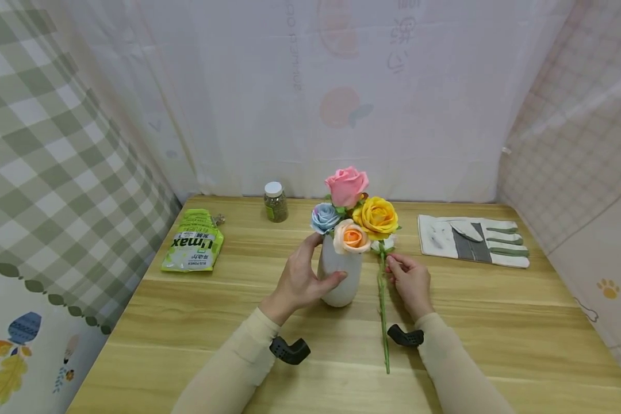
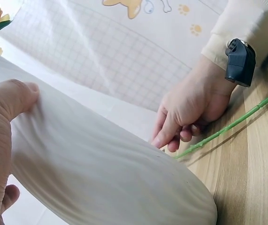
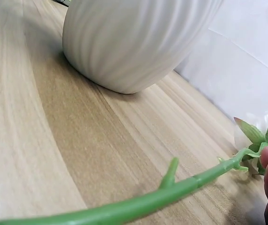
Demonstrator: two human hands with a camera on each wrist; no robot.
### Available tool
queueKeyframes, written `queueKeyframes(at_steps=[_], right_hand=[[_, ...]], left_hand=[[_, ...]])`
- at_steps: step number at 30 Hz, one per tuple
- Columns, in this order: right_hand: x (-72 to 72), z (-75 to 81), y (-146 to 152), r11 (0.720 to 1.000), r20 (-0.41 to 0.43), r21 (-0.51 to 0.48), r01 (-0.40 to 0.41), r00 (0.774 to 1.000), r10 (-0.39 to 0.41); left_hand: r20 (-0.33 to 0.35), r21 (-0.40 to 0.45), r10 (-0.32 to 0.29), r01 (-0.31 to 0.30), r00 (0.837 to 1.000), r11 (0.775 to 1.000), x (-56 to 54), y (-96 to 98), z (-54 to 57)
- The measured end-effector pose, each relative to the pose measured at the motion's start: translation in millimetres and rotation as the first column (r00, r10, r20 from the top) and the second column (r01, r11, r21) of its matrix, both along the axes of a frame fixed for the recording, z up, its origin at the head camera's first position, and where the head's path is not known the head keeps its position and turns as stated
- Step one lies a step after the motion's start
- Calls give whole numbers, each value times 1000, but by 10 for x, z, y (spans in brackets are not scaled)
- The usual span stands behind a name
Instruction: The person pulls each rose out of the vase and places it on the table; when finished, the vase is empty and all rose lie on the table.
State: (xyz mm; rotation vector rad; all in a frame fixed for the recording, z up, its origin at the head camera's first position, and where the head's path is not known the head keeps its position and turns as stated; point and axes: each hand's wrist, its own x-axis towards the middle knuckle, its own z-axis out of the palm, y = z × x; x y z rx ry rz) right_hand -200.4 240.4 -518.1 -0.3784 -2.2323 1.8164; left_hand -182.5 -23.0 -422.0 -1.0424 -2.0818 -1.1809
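My left hand grips a ridged white vase, thumb on its front and fingers round its left side. Out of the vase stand artificial roses: a pink rose, a yellow rose, a blue rose and a peach rose. Right of the vase lies a white artificial flower with a long green stem, its head partly hidden under the yellow rose. My right hand pinches that stem just below the flower head; the vase hides part of this contact in the left wrist view.
A green pouch lies at the left of the wooden table. At the back stands a small jar with a white lid. A white and grey work glove lies at the right. Curtains hang behind and on both sides.
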Motion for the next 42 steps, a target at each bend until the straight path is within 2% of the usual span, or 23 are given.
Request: queueKeyframes(at_steps=[4,10,13,17,22,27,34,38,42], right_hand=[[54,81,-8,999,2,-45,-15,1000,15],[41,72,32,996,37,-75,-54,998,57],[36,179,-3,996,33,-42,-77,996,79],[45,396,-134,991,-30,-2,-137,990,137],[64,674,-360,971,-128,21,-240,962,240],[86,964,-615,949,-187,24,-315,931,314],[87,1279,-918,913,-252,65,-403,878,406],[51,1412,-1033,902,-290,110,-416,855,430],[-12,1517,-1121,908,-323,87,-410,850,415]], left_hand=[[31,8,-6,6,1000,1000,6,-6,-5],[78,9,22,-22,997,1000,-5,-73,-5],[91,18,43,-44,995,999,-26,-131,-6],[104,27,73,-77,992,997,-65,-226,-15],[115,38,101,-106,988,994,-120,-358,-20],[112,42,156,-162,981,986,-172,-497,-16],[139,37,256,-263,957,964,-242,-584,-12],[160,39,263,-273,951,961,-261,-571,10],[177,51,262,-274,949,960,-274,-535,41]])
